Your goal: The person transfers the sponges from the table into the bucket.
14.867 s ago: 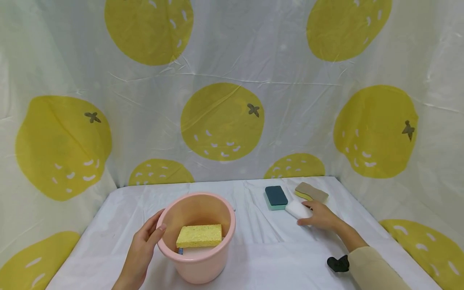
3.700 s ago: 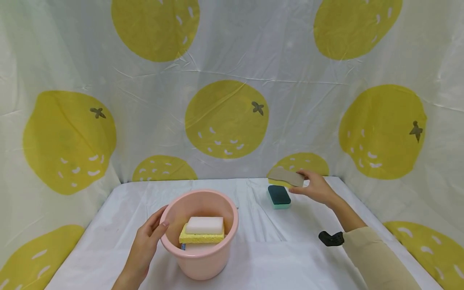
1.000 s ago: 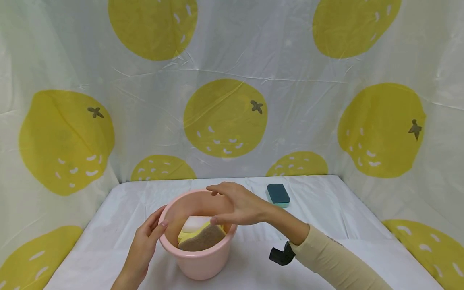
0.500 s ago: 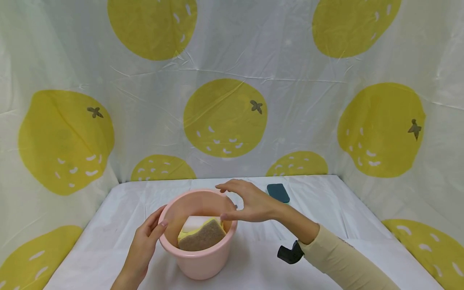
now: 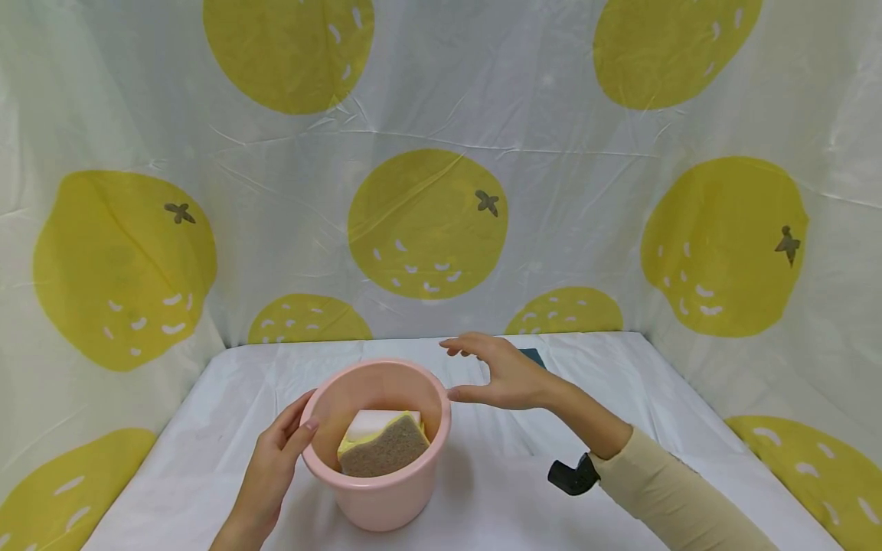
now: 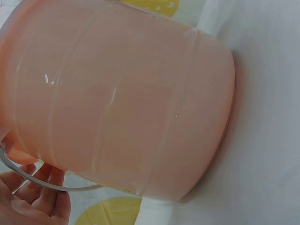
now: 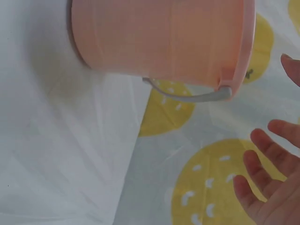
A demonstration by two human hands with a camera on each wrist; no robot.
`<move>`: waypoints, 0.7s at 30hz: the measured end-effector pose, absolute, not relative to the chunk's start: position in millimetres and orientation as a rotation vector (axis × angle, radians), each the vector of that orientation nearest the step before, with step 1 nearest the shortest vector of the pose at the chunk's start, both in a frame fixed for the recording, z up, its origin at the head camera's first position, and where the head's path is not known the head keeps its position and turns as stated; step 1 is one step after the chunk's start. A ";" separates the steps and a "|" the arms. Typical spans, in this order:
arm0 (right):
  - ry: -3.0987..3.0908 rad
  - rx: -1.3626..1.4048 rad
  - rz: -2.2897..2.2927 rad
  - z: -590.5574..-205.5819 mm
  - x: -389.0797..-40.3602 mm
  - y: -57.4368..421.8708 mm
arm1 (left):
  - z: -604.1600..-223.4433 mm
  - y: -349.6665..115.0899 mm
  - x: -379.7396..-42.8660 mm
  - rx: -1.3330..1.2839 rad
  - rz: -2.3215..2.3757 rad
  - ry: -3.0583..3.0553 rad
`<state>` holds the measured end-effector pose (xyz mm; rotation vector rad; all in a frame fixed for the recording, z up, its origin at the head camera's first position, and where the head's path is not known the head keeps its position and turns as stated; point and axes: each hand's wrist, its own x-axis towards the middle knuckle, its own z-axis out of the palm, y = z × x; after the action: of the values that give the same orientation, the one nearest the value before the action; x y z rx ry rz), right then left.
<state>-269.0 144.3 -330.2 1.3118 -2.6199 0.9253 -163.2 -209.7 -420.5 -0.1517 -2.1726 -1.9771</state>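
Observation:
A pink bucket (image 5: pixel 386 505) stands upright on the white cloth, left of centre. My left hand (image 5: pixel 272 463) grips its left rim, thumb over the edge and fingers outside; in the left wrist view those fingers (image 6: pixel 47 187) lie against the bucket wall beside the grey handle (image 6: pixel 51 186). Inside, a yellow sponge with a brown scouring side (image 5: pixel 389 448) leans against a white block-shaped sponge (image 5: pixel 375 421), mostly covering the yellow one beneath. My right hand (image 5: pixel 506 375) is spread and holds nothing, its thumb tip close to the right rim.
Behind my right hand, a dark green sponge (image 5: pixel 533 357) lies on the cloth, mostly hidden. A lemon-print curtain (image 5: pixel 427 222) rises along the back and both sides. A black wrist mount (image 5: pixel 574 476) sticks out from my right sleeve.
The white sponge, then the brown-sided one, went from the right of the cloth into the bucket. My right hand has let go and drawn back rightwards; my left stays on the rim.

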 end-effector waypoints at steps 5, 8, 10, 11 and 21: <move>-2.636 1.240 0.972 -332.7 -274.9 156.6 | -420.7 -209.9 -163.6 -0.151 -1.977 -2.173; -2.642 1.201 0.964 -334.5 -278.7 163.1 | -420.2 -209.6 -163.8 -0.144 -1.975 -2.178; -2.645 1.182 0.955 -335.8 -281.5 167.1 | -419.9 -209.6 -163.9 -0.141 -1.971 -2.183; -2.648 1.173 0.950 -336.5 -282.9 169.2 | -420.0 -209.6 -164.1 -0.142 -1.971 -2.183; -2.664 1.028 0.978 -354.7 -303.3 195.3 | -420.6 -209.8 -164.2 -0.148 -1.971 -2.181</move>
<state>-303.3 195.3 -354.7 1.0279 -2.6637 0.9776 -164.2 -209.8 -420.6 -0.1484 -2.1808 -1.9713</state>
